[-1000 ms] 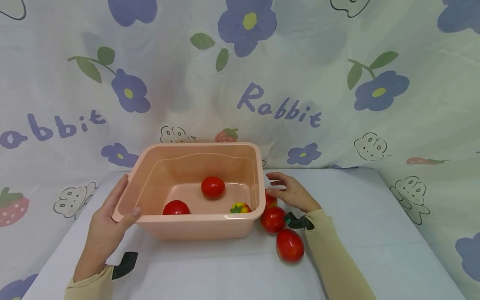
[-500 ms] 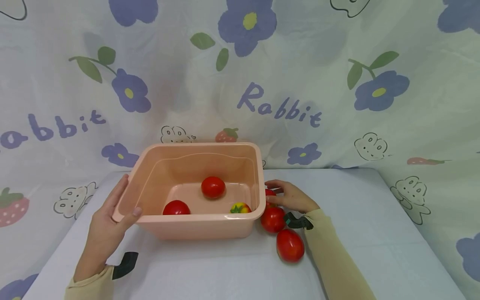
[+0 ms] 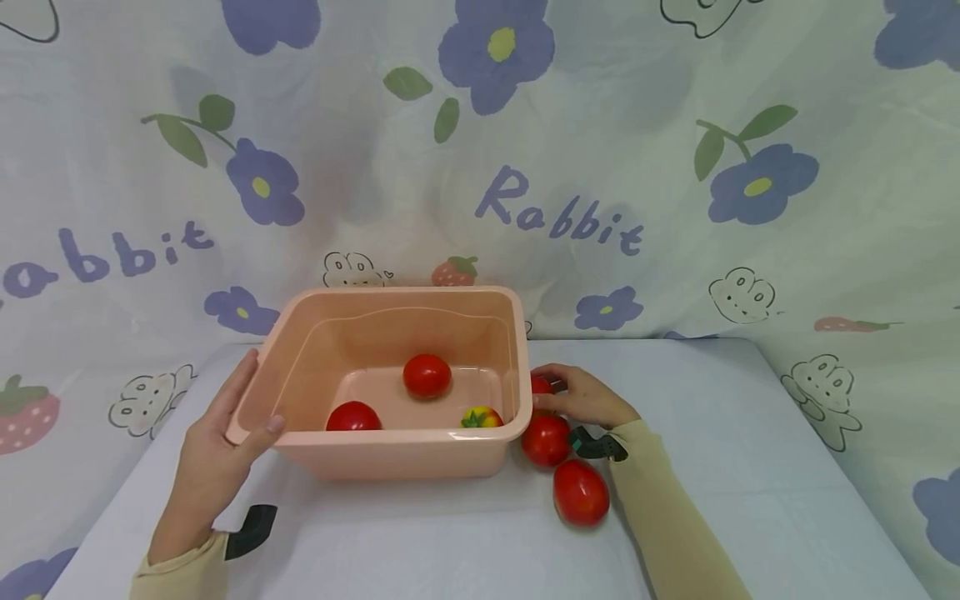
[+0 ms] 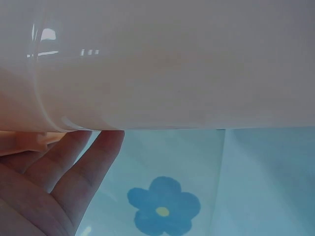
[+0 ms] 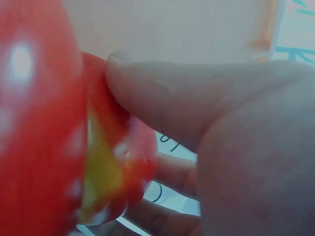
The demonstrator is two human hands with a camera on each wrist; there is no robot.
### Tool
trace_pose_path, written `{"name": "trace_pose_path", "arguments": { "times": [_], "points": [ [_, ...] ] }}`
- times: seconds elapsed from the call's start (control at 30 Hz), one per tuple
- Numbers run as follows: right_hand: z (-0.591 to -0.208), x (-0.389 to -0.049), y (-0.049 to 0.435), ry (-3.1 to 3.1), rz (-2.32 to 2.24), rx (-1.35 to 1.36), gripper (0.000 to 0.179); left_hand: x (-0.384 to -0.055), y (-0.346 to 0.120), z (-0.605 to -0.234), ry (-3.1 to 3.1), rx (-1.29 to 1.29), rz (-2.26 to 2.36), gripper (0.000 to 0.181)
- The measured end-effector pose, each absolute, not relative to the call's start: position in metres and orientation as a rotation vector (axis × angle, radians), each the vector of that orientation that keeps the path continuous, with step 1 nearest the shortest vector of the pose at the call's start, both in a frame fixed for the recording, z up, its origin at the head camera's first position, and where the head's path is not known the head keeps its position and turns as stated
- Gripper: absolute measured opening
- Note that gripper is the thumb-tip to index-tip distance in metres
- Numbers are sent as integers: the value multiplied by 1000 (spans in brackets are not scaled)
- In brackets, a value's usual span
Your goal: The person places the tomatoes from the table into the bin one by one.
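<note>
Just right of the peach tub (image 3: 405,454), the right hand (image 3: 588,398) is holding a red-and-yellow tomato (image 5: 106,179) between thumb and part-curled fingers; the left hand (image 3: 213,462) is gripping the tub, thumb on top.

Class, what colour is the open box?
The box is peach-pink; it shows best in the head view.

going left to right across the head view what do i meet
Left hand, front red fruit in the peach tub, rear red fruit in it, yellow-and-red fruit in it, middle red fruit outside, nearest red fruit, right sleeve.
</note>
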State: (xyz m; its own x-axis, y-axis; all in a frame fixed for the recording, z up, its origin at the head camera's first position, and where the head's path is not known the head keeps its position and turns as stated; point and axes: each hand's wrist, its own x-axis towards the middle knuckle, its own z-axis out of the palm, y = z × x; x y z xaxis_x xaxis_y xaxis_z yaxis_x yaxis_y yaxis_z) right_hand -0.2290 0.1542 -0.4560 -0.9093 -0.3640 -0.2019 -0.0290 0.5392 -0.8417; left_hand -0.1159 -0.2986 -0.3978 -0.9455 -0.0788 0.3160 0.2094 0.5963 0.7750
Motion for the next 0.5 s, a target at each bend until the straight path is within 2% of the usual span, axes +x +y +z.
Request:
{"name": "trace_pose_path", "arguments": {
  "times": [0.17, 0.5],
  "points": [
    [-453, -229, 156, 2459, -1333, -364, 58, -115, -299, -397, -2518, -85, -1267, 85],
    [-446, -229, 160, 2517, -1362, -281, 62, -116, -299, -397, -2524, -78, -1254, 85]
  ]
}}
